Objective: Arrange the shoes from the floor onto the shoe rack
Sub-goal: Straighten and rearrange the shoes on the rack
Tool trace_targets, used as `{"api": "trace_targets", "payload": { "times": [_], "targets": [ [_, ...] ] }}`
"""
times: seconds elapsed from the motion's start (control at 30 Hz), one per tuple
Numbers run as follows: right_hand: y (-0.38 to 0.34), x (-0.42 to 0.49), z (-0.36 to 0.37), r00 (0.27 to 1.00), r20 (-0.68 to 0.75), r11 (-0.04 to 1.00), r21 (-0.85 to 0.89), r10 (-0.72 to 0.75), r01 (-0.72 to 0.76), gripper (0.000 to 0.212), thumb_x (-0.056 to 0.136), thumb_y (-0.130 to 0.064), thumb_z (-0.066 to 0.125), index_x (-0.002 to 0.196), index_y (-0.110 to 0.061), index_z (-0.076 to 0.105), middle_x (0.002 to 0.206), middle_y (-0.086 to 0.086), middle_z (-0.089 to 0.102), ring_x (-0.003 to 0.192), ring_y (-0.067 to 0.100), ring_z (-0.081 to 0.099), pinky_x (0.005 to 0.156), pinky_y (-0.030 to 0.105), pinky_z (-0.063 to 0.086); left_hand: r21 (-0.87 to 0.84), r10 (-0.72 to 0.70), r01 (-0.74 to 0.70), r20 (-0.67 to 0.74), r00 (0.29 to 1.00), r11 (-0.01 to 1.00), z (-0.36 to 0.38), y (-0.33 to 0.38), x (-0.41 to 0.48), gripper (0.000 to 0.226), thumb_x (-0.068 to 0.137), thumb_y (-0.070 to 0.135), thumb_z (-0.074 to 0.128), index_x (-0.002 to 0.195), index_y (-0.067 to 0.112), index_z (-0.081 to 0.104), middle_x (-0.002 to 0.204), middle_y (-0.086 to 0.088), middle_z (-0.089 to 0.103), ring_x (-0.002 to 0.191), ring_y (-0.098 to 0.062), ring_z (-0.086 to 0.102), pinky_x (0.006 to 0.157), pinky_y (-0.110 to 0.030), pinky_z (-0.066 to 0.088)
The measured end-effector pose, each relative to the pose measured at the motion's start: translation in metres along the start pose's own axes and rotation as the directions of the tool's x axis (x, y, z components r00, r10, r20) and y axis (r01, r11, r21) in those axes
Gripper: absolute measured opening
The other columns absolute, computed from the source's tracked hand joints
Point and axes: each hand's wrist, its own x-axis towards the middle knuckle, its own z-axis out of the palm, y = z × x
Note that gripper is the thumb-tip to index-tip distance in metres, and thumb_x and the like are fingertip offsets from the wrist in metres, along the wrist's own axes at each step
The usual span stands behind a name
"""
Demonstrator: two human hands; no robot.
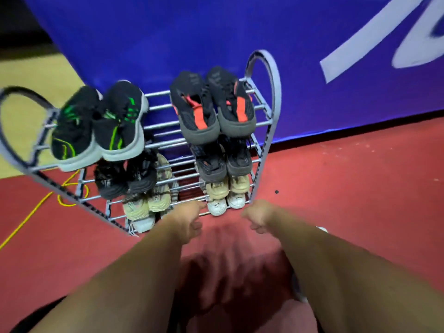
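Observation:
A grey metal shoe rack with several tiers stands on the red floor against a blue banner. Its top tier holds black-and-green sneakers at left and black-and-red sneakers at right. Lower tiers carry dark shoes, grey shoes, beige shoes, tan shoes and white shoes. My left hand and my right hand hover just in front of the rack's bottom edge. Both are curled with the fingers closed and hold nothing.
A yellow cable runs across the floor left of the rack. The blue banner with white lettering stands behind it. Red floor stretches to the right. A wooden floor lies at back left.

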Motion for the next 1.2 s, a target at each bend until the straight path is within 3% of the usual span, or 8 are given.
{"api": "trace_targets", "payload": {
  "times": [0.13, 0.23, 0.3, 0.37, 0.47, 0.6, 0.73, 1.2],
  "targets": [
    [-0.033, -0.104, -0.021, 0.984, -0.058, 0.973, -0.169, -0.169, 0.157, 0.024, 0.095, -0.022, 0.065, 0.075, -0.017, 0.052, 0.066, 0.007, 0.045, 0.058, 0.021, 0.044, 0.057, 0.028, 0.040, 0.102, 0.130, -0.131, 0.021, 0.991, 0.986, -0.014, 0.017, -0.095, 0.012, 0.097, 0.033, 0.062, 0.098, 0.021, 0.063, 0.106, 0.000, 0.059, 0.104, -0.024, 0.055, 0.087, -0.038, 0.048],
    [-0.057, -0.184, -0.033, 0.947, -0.090, 0.912, -0.310, -0.309, 0.268, 0.028, 0.096, -0.026, 0.064, 0.071, -0.018, 0.053, 0.063, 0.005, 0.042, 0.051, 0.020, 0.037, 0.050, 0.026, 0.032, 0.279, 0.324, -0.309, -0.007, 0.946, 0.909, -0.031, 0.025, -0.155, 0.023, 0.091, 0.038, 0.067, 0.101, 0.018, 0.066, 0.111, -0.002, 0.063, 0.092, -0.024, 0.057, 0.074, -0.033, 0.046],
    [-0.070, -0.237, -0.037, 0.911, -0.098, 0.837, -0.445, -0.400, 0.319, 0.024, 0.096, -0.036, 0.064, 0.093, -0.012, 0.064, 0.076, 0.007, 0.055, 0.057, 0.020, 0.044, 0.050, 0.026, 0.035, 0.451, 0.479, -0.431, 0.008, 0.878, 0.782, -0.041, 0.028, -0.192, 0.031, 0.090, 0.039, 0.069, 0.102, 0.010, 0.069, 0.102, -0.009, 0.068, 0.081, -0.026, 0.061, 0.068, -0.032, 0.044],
    [-0.079, -0.278, -0.038, 0.881, -0.088, 0.754, -0.561, -0.465, 0.342, 0.047, 0.095, -0.046, 0.063, 0.122, -0.007, 0.064, 0.109, 0.012, 0.066, 0.082, 0.026, 0.060, 0.065, 0.029, 0.049, 0.605, 0.586, -0.483, 0.033, 0.809, 0.633, -0.049, 0.032, -0.231, 0.032, 0.092, 0.037, 0.069, 0.102, 0.007, 0.067, 0.099, -0.011, 0.069, 0.081, -0.026, 0.060, 0.071, -0.032, 0.043],
    [-0.088, -0.317, -0.032, 0.847, -0.086, 0.646, -0.688, -0.525, 0.330, 0.062, 0.091, -0.052, 0.062, 0.135, -0.008, 0.061, 0.137, 0.012, 0.063, 0.121, 0.032, 0.060, 0.102, 0.042, 0.050, 0.775, 0.646, -0.450, 0.071, 0.760, 0.444, -0.066, 0.034, -0.270, 0.048, 0.095, 0.042, 0.064, 0.131, 0.011, 0.058, 0.134, -0.011, 0.061, 0.120, -0.027, 0.058, 0.098, -0.030, 0.042],
    [-0.099, -0.348, -0.023, 0.816, -0.068, 0.527, -0.794, -0.573, 0.304, 0.069, 0.086, -0.055, 0.062, 0.139, -0.010, 0.058, 0.137, 0.014, 0.063, 0.124, 0.034, 0.061, 0.104, 0.047, 0.051, 0.891, 0.689, -0.364, 0.084, 0.720, 0.271, -0.095, 0.032, -0.304, 0.071, 0.096, 0.050, 0.059, 0.152, 0.010, 0.040, 0.154, -0.012, 0.047, 0.138, -0.029, 0.048, 0.107, -0.032, 0.039],
    [-0.113, -0.353, -0.014, 0.808, -0.008, 0.438, -0.844, -0.589, 0.311, 0.061, 0.088, -0.053, 0.063, 0.131, -0.010, 0.063, 0.119, 0.013, 0.070, 0.110, 0.032, 0.067, 0.095, 0.043, 0.055, 0.918, 0.716, -0.307, 0.038, 0.697, 0.251, -0.129, 0.024, -0.326, 0.077, 0.092, 0.053, 0.062, 0.154, 0.015, 0.037, 0.153, -0.010, 0.048, 0.136, -0.030, 0.049, 0.107, -0.035, 0.041],
    [-0.159, -0.309, 0.043, 0.740, 0.221, 0.238, -0.856, -0.635, 0.460, 0.067, 0.094, -0.052, 0.061, 0.146, -0.011, 0.051, 0.148, 0.012, 0.055, 0.131, 0.032, 0.054, 0.106, 0.040, 0.045, 0.941, 0.674, -0.098, -0.157, 0.722, 0.323, -0.210, -0.005, -0.323, 0.071, 0.097, 0.048, 0.058, 0.155, 0.014, 0.034, 0.154, -0.013, 0.046, 0.138, -0.031, 0.047, 0.109, -0.036, 0.041]
  ]
}}
